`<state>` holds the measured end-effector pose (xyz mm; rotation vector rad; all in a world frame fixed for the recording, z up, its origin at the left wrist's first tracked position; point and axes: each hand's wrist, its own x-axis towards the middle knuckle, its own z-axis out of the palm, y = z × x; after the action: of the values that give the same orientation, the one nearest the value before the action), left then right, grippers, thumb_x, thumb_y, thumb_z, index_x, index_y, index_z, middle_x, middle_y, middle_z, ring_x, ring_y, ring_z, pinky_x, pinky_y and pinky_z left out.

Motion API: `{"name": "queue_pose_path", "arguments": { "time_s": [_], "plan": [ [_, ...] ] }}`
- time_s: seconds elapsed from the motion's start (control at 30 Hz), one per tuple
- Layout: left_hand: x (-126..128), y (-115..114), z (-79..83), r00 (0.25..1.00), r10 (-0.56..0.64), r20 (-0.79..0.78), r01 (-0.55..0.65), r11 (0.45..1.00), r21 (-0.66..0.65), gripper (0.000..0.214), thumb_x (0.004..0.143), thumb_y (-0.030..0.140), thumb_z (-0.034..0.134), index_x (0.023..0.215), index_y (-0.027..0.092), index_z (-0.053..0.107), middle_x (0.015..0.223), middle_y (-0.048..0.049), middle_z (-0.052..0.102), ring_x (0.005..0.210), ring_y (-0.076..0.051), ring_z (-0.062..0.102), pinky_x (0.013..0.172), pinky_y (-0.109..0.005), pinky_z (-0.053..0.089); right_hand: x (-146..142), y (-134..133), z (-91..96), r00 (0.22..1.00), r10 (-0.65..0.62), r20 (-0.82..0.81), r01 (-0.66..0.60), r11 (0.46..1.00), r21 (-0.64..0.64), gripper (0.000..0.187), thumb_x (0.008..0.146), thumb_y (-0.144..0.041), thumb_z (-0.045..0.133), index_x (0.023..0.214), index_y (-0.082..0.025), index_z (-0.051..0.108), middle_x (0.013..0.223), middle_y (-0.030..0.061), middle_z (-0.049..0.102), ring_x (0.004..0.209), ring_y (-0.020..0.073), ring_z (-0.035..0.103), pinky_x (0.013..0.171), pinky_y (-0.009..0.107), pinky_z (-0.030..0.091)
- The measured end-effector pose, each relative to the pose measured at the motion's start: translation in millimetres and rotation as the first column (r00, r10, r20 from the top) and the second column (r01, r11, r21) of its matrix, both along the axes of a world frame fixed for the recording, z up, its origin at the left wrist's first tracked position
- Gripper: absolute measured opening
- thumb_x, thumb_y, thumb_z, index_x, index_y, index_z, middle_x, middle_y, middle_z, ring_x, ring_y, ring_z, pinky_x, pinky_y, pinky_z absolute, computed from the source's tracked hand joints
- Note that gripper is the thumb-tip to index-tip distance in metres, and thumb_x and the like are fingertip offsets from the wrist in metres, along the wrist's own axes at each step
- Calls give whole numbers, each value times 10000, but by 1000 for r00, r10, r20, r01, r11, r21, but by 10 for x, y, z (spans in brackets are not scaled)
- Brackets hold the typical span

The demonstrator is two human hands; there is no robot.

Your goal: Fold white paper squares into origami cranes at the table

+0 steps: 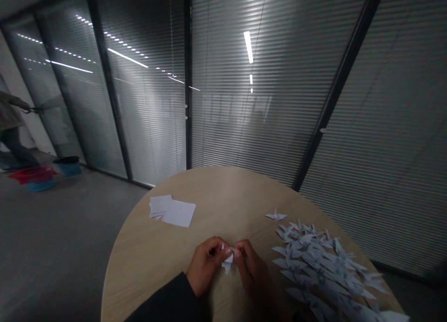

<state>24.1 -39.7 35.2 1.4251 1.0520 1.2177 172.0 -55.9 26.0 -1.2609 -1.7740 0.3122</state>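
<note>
Near the front of the round wooden table, a small folded white paper [227, 263] is pinched between my two hands. My left hand [206, 262] grips its left side with thumb and fingers pressed together. From the other side, my right hand [252, 270] holds it by the thumb and forefinger, the fingertips of both hands nearly touching. Parts of the paper are hidden behind my fingers. To the right of my right hand lies a large pile of folded paper cranes [317, 261]. One single paper crane [275, 215] sits apart, just beyond the pile.
A loose stack of white paper sheets [179, 213] lies at the left on the round table [223, 184]. Glass partitions with blinds [244, 135] stand behind it. On the floor at left are a red-lined bucket [38, 180] and a blue bucket [69, 166], near a person [12, 121].
</note>
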Motion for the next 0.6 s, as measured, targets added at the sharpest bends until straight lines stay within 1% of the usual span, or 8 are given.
{"name": "queue_pose_path", "arguments": {
  "time_s": [0.13, 0.3, 0.47, 0.6],
  "plan": [
    [-3, 4, 8, 1000, -15, -8, 15, 1000, 1, 475, 707, 620, 697, 640, 150, 659, 601, 1, 532, 619, -159, 459, 596, -273, 341, -15, 0, -43, 1000, 2, 13, -2, 1000, -12, 265, 967, -366, 316, 795, -274, 496, 647, -23, 638, 551, 161, 628, 507, 223, 438],
    [3, 7, 8, 999, -30, -11, 30, 1000, -2, 492, 718, 642, 670, 636, 159, 623, 587, 18, 492, 609, -153, 438, 588, -270, 328, -27, 0, -102, 999, 6, 49, -6, 1000, -8, 279, 982, -371, 298, 798, -276, 485, 651, -22, 633, 542, 161, 607, 518, 234, 426],
    [13, 2, 12, 999, -44, -15, 44, 999, -7, 489, 735, 640, 647, 668, 156, 624, 604, 16, 501, 621, -154, 439, 599, -270, 327, -12, 11, -82, 997, 22, 76, -23, 1000, 13, 268, 966, -333, 319, 762, -273, 482, 624, -26, 623, 539, 152, 611, 518, 221, 428],
    [16, -3, 17, 999, -52, 10, 52, 999, -9, 482, 728, 635, 660, 680, 157, 627, 596, 23, 500, 607, -148, 436, 585, -265, 322, -16, 9, -56, 996, 30, 89, -32, 999, 21, 265, 950, -301, 319, 733, -268, 466, 585, -36, 595, 501, 138, 598, 480, 202, 411]
  ]
}}
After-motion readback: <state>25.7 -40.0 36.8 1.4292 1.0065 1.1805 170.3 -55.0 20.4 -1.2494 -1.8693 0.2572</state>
